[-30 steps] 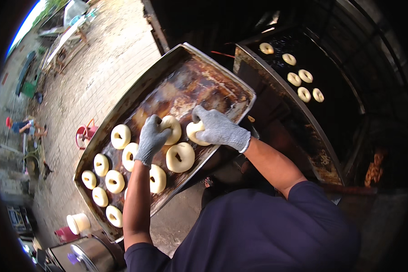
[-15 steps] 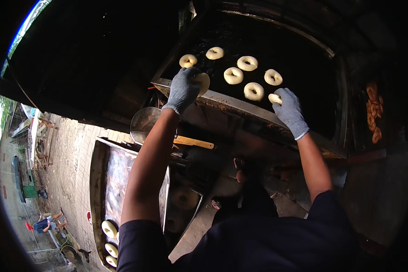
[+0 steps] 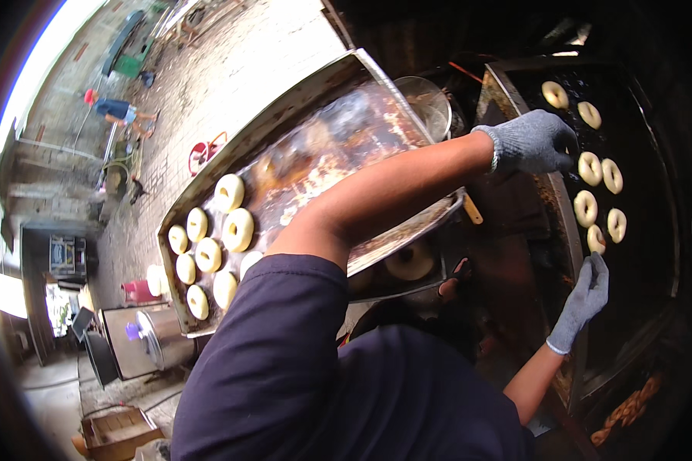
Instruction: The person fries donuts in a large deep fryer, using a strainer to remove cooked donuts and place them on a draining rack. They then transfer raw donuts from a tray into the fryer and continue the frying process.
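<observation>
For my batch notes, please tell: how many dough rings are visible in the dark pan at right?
7: two dough rings uppermost, two in the middle, two below those, one nearest the right hand. The left hand may hide another.

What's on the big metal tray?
Pale dough rings cluster at the lower left of the metal tray; stained brown metal shows toward the upper right. The left sleeve partly covers one ring. Whatever lies behind that sleeve and the left forearm can't be seen.
</observation>
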Motion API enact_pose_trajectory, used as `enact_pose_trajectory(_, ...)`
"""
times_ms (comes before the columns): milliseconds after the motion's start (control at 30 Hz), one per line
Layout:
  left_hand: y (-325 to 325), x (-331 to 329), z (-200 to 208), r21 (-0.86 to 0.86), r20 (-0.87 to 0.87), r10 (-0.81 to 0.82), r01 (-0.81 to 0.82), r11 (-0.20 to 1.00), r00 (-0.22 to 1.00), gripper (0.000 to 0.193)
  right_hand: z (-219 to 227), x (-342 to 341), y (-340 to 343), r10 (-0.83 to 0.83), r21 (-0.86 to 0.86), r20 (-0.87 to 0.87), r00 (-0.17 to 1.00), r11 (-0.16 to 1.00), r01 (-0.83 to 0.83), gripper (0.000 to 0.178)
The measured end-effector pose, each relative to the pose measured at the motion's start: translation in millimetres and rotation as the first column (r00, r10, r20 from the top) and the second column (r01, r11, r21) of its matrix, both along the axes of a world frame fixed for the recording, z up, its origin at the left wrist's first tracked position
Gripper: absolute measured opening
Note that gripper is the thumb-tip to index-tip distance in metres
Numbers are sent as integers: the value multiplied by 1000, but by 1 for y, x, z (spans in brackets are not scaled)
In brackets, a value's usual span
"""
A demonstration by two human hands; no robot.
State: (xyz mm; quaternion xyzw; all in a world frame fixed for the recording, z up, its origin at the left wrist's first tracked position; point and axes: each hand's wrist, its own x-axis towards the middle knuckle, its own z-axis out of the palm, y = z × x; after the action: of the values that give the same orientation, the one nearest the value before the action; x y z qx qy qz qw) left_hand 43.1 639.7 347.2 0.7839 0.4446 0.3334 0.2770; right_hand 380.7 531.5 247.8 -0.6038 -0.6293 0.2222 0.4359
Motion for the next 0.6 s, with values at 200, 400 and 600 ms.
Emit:
enact_pose_trajectory(200,-246,-234,42,85,-56,628,-623,778,776,23,136,-219,-104,695,-148,-81,715,701,-698,30)
enact_pose_trajectory(400,-428,-389,-8,-1,-546,834,-996,-91,-76,47,106,-402,-152,897,-136,404,181,255,-957,46)
enact_pose_trajectory(600,-433,-397,-32,-24,-462,886,-999,27,35,48,106,-444,-200,944,-369,329,-15,113,-923,41)
